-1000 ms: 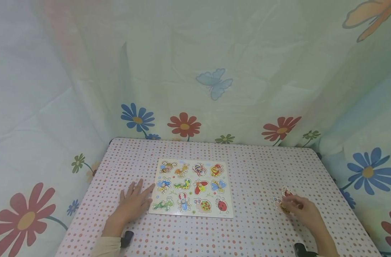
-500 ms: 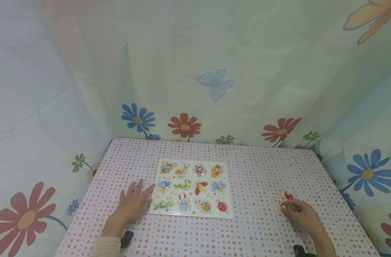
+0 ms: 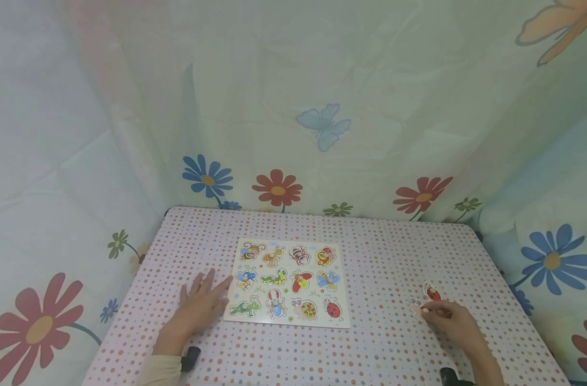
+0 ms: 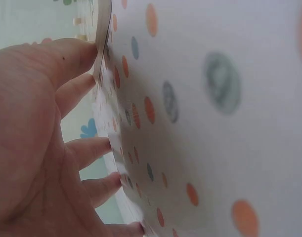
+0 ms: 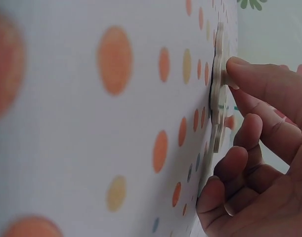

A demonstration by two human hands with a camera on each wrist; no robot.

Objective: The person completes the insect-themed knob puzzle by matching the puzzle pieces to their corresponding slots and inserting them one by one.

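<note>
My right hand pinches the small knob of a flat snail puzzle piece with thumb and forefinger. The piece appears edge-on, at or close to the table surface, in the right wrist view. Right beside it lies a ladybug puzzle piece, partly behind the fingers. My left hand rests on the table with fingers spread, touching the left edge of a wooden insect puzzle board. Knobs stand on several of the board's insects; its snail and ladybug pictures show none.
A dotted cloth covers the table. Behind and at both sides hangs a curtain printed with flowers and butterflies. Bare dotted cloth lies between the board and the two loose pieces.
My right hand has shifted slightly left and down, uncovering more of the ladybug piece, and its fingertips have come together at the snail piece's knob. The left hand and board stay put.
</note>
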